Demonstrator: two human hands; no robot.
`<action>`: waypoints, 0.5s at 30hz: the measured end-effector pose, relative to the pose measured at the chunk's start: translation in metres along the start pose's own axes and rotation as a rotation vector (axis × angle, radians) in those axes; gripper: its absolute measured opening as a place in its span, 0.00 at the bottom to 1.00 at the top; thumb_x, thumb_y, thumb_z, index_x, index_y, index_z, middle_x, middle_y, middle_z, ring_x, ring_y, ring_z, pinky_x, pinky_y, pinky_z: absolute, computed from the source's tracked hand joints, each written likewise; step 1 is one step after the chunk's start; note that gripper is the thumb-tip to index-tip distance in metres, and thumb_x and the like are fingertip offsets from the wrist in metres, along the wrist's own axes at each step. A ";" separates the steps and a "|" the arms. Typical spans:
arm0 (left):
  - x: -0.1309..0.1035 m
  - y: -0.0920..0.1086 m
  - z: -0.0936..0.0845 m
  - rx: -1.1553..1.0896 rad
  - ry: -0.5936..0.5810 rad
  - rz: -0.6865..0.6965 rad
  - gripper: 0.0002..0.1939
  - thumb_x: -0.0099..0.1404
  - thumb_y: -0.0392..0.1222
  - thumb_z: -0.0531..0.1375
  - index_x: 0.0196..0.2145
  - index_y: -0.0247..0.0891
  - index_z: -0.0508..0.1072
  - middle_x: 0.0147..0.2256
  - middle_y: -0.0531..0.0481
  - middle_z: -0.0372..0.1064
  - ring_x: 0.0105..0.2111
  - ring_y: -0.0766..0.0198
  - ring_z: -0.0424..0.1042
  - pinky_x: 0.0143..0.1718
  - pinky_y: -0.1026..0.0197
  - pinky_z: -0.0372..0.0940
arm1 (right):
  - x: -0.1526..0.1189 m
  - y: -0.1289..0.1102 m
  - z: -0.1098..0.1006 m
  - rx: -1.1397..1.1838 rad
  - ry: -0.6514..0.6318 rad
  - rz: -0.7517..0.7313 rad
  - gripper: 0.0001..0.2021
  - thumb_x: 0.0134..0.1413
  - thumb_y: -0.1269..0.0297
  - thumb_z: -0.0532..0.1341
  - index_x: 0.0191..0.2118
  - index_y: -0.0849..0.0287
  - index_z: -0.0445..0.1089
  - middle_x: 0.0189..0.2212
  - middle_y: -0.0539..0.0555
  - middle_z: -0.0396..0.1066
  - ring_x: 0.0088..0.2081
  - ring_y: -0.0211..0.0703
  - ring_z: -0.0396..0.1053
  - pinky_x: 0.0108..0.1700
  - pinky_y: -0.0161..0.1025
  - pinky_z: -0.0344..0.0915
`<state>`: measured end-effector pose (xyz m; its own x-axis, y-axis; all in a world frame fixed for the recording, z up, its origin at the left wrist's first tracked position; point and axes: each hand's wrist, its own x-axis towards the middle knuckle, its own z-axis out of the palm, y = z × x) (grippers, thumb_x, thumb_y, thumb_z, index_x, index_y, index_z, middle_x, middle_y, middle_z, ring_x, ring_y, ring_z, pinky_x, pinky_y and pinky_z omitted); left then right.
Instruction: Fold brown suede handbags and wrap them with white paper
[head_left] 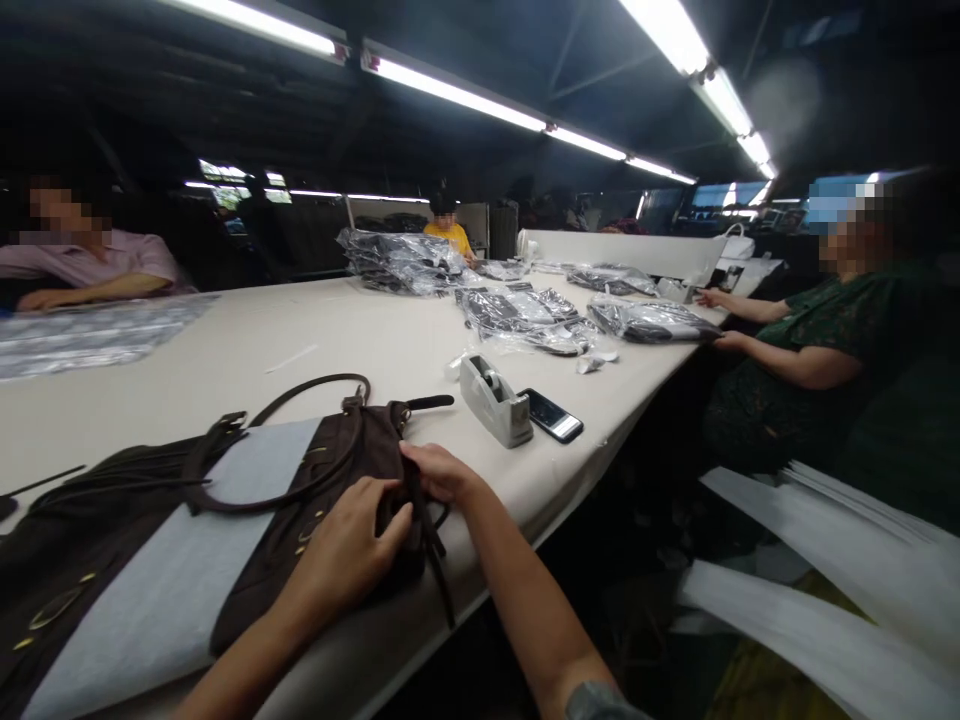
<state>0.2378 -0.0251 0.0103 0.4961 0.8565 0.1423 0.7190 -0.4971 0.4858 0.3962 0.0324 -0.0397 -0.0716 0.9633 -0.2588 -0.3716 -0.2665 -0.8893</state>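
Note:
A dark brown handbag lies on the table, its looped handles on top and a pale sheet under one handle. My left hand is closed on the bag's right end, thumb and fingers pinching the dark fabric. Just beyond it, my right hand grips the same end near the far corner, its fingertips partly hidden. Dark straps hang from that end over the table edge. Another dark bag with gold fittings lies at the far left, partly under a pale sheet.
A grey tape dispenser and a phone stand beyond my hands on the table. Plastic-wrapped bags lie farther back. One person at right holds a wrapped bag; others sit left and behind. White sheets are at lower right.

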 end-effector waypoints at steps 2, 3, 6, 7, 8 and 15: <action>-0.015 -0.003 0.012 0.078 0.075 0.108 0.29 0.64 0.59 0.51 0.51 0.34 0.73 0.51 0.39 0.72 0.53 0.49 0.70 0.57 0.46 0.66 | -0.014 0.005 0.006 0.061 -0.149 -0.012 0.21 0.65 0.50 0.57 0.36 0.66 0.73 0.29 0.55 0.75 0.33 0.42 0.75 0.42 0.40 0.72; -0.022 -0.007 0.022 0.149 0.090 0.169 0.29 0.63 0.59 0.54 0.52 0.35 0.73 0.53 0.39 0.71 0.54 0.49 0.70 0.57 0.46 0.66 | -0.019 0.007 0.007 0.102 -0.236 -0.019 0.24 0.63 0.44 0.56 0.39 0.65 0.73 0.32 0.56 0.76 0.38 0.43 0.75 0.46 0.41 0.71; -0.032 -0.028 0.061 0.409 0.199 0.397 0.33 0.57 0.48 0.62 0.57 0.30 0.69 0.58 0.36 0.67 0.57 0.48 0.69 0.57 0.50 0.69 | -0.022 0.012 0.007 0.100 -0.373 -0.041 0.30 0.54 0.37 0.60 0.44 0.64 0.72 0.38 0.58 0.77 0.45 0.48 0.75 0.51 0.44 0.69; -0.032 -0.036 0.074 0.489 0.257 0.467 0.32 0.56 0.42 0.61 0.58 0.28 0.68 0.59 0.35 0.65 0.57 0.49 0.69 0.56 0.52 0.69 | -0.020 0.015 0.007 0.048 -0.329 -0.069 0.30 0.51 0.39 0.64 0.45 0.64 0.71 0.39 0.59 0.77 0.45 0.49 0.75 0.51 0.45 0.69; -0.030 -0.044 0.087 0.559 0.327 0.512 0.32 0.54 0.36 0.59 0.58 0.27 0.68 0.59 0.35 0.65 0.57 0.49 0.68 0.56 0.53 0.68 | -0.018 0.019 0.007 -0.029 -0.240 -0.109 0.28 0.48 0.44 0.67 0.46 0.64 0.70 0.40 0.59 0.77 0.44 0.50 0.75 0.51 0.46 0.69; -0.029 -0.054 0.089 0.706 0.459 0.716 0.24 0.63 0.29 0.50 0.56 0.31 0.69 0.55 0.42 0.71 0.56 0.56 0.69 0.57 0.57 0.65 | -0.030 0.032 0.021 -0.838 0.451 -0.376 0.35 0.49 0.68 0.62 0.65 0.68 0.57 0.48 0.66 0.74 0.52 0.57 0.72 0.57 0.51 0.65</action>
<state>0.2279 -0.0357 -0.0967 0.7858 0.2367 0.5714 0.5267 -0.7404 -0.4176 0.3670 -0.0040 -0.0530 0.3352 0.9335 0.1272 0.4809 -0.0534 -0.8751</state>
